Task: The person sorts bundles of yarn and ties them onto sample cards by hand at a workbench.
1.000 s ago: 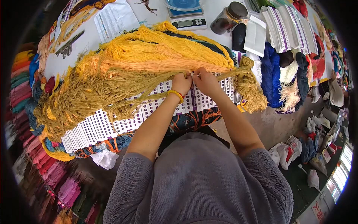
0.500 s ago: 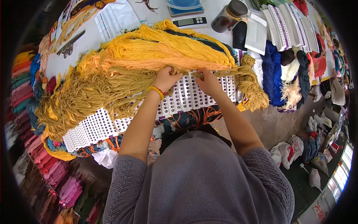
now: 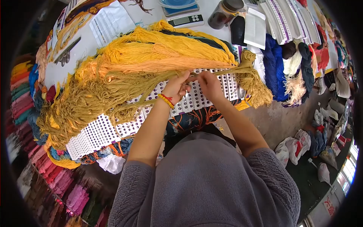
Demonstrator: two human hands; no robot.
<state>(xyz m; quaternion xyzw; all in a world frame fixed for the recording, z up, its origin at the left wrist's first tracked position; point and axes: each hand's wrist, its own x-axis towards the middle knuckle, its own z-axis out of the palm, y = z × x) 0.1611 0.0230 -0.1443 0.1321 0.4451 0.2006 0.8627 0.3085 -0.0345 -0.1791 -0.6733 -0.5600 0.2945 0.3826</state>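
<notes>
Olive-brown yarn [image 3: 90, 92] lies in a thick tangled skein across white cards punched with rows of holes [image 3: 94, 132]. My left hand [image 3: 177, 90], with a beaded bracelet at the wrist, is closed around some olive strands at the cards' far edge. Close on its right, my right hand [image 3: 210, 86] pinches the same yarn, its fingertips partly hidden. A short length of strands spans the small gap between both hands. To the right the yarn runs into a bundled olive end [image 3: 251, 81]. Orange yarn [image 3: 151, 65] and yellow yarn [image 3: 170, 47] lie just beyond.
A digital scale [image 3: 186, 20], a dark lidded jar [image 3: 225, 14] and a paper sheet [image 3: 111, 22] sit at the back. Scissors [image 3: 67, 53] lie at left. Blue skeins [image 3: 274, 72] hang over the right edge. White bags [image 3: 293, 147] are on the floor at right.
My left hand has moved right and turned, coming closer to my right hand. My right hand has curled more tightly. The view has shifted slightly.
</notes>
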